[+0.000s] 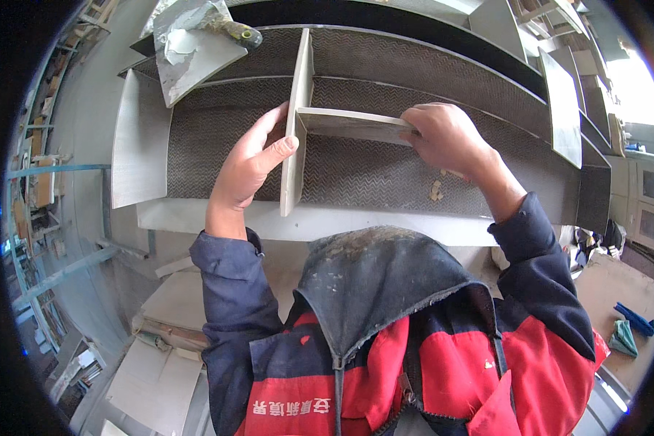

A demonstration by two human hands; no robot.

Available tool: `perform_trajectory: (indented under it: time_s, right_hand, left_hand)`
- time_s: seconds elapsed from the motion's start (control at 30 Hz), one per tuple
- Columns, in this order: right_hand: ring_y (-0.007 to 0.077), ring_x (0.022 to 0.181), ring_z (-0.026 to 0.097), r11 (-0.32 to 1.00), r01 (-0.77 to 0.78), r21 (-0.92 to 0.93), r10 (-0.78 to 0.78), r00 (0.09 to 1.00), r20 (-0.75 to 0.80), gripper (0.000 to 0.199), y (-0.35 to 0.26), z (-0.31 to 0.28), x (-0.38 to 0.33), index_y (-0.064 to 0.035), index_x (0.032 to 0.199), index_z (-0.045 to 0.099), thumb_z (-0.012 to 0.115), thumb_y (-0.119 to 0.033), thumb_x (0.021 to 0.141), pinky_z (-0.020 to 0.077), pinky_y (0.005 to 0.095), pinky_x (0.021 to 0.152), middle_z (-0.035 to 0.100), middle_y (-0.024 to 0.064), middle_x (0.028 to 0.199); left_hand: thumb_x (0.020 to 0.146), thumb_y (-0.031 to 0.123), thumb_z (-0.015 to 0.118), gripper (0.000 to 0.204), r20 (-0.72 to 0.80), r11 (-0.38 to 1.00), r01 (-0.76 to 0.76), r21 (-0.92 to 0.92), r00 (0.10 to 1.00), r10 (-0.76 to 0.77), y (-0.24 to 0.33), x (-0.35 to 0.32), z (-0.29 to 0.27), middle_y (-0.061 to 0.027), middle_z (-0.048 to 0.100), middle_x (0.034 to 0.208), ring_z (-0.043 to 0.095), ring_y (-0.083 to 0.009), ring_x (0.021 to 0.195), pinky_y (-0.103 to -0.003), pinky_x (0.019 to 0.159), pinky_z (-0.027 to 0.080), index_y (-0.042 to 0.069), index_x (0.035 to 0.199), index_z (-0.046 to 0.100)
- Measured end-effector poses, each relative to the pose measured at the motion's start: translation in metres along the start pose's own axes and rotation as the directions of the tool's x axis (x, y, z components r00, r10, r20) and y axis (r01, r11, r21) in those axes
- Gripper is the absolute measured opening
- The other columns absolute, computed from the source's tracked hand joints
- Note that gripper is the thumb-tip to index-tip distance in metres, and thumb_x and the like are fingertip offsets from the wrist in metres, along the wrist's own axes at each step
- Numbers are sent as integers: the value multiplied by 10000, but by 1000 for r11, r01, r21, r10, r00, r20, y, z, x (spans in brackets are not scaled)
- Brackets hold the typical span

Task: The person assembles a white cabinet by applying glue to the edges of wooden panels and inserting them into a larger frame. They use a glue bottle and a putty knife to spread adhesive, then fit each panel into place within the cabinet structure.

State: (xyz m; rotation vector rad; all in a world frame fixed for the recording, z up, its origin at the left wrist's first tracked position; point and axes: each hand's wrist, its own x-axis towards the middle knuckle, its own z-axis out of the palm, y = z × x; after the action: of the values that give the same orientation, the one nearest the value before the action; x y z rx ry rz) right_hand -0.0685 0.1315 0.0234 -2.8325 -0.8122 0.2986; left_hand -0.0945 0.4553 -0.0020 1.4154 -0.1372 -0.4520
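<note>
A narrow pale upright board (292, 171) stands crosswise on a dark zigzag-patterned panel (385, 171). My left hand (248, 163) is closed on this board's left side, the thumb on its near part and the fingers farther up. A shorter pale board (356, 125) meets the upright at a right angle and runs rightward. Its right end is pinched in my right hand (447, 138), with the fingers curled over the edge. Whether the two boards are fastened together cannot be seen. A tan patch (436, 190) marks the panel below my right hand.
Pale end boards stand at the left (139, 142) and right (562, 109). At the far left, a board smeared with white paste (192, 54) carries a tool with a rounded handle (244, 35). Blue and green cloths (623, 338) lie at the right. A metal rack (58, 269) stands left.
</note>
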Motion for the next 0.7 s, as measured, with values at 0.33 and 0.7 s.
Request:
perform_trajectory:
  time_s: [0.33,0.7]
  right_hand:
    - [381,894,674,999,-33,6,33,999,38,118,-2,1,5,-47,879,649,669,-160,855,537,495,820,676,150,869]
    - [323,859,679,1000,-4,-28,5,1000,20,119,-4,5,8,-46,875,647,685,-157,895,554,448,803,657,116,846]
  left_hand:
    - [928,219,688,732,-6,999,32,7,999,-32,-7,11,-4,-184,501,1478,477,-242,1367,-351,1170,323,-77,1518,372]
    - [917,220,657,711,6,997,79,-24,997,-79,-7,15,-7,-174,525,1451,502,-231,1327,-333,1152,337,-85,1505,398]
